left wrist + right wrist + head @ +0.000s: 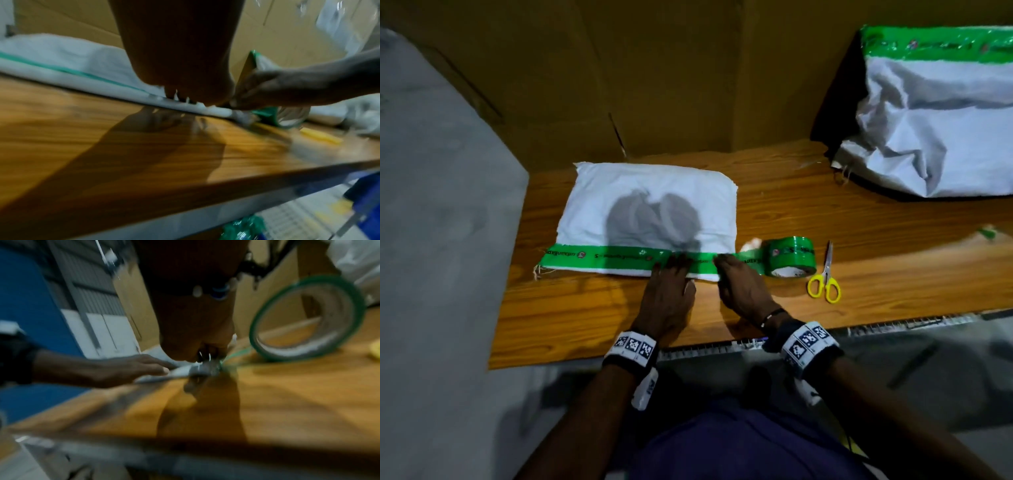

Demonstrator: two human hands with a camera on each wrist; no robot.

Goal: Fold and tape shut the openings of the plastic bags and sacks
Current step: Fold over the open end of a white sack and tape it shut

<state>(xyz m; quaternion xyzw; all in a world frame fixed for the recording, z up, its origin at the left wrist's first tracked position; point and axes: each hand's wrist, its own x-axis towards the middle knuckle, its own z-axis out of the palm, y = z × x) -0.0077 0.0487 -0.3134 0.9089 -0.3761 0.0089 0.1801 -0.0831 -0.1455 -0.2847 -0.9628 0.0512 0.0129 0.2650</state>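
Tape (613,256), green and printed, is laid along the folded near edge of a flat white sack (650,212), which lies on the wooden table (893,236) just in front of the person. The strip is pressed down by the left hand (671,291) and the right hand (743,287), set side by side near the sack's right end, fingers extended flat on the tape and gripping nothing. The strip is not yet cut: it runs on to the tape roll (791,257), which stands just beside the sack's right corner.

Several faults could be expected from here. A wrinkle or air pocket may be trapped if the tape is pressed unevenly. The fold may spring open under the hands if pressure is lifted before the right end is stuck. The loose stretch between sack and roll may twist and stick to itself or to the table if the roll is knocked. A frayed thread at the left corner may be caught under the tape.

By count: one flat sack being taped; one larger filled sack (935,137) at the far right, its top already taped green; one tape roll; one pair of yellow-handled scissors (824,281) beside the roll; one small crumpled scrap (751,244) behind the roll; two hands.
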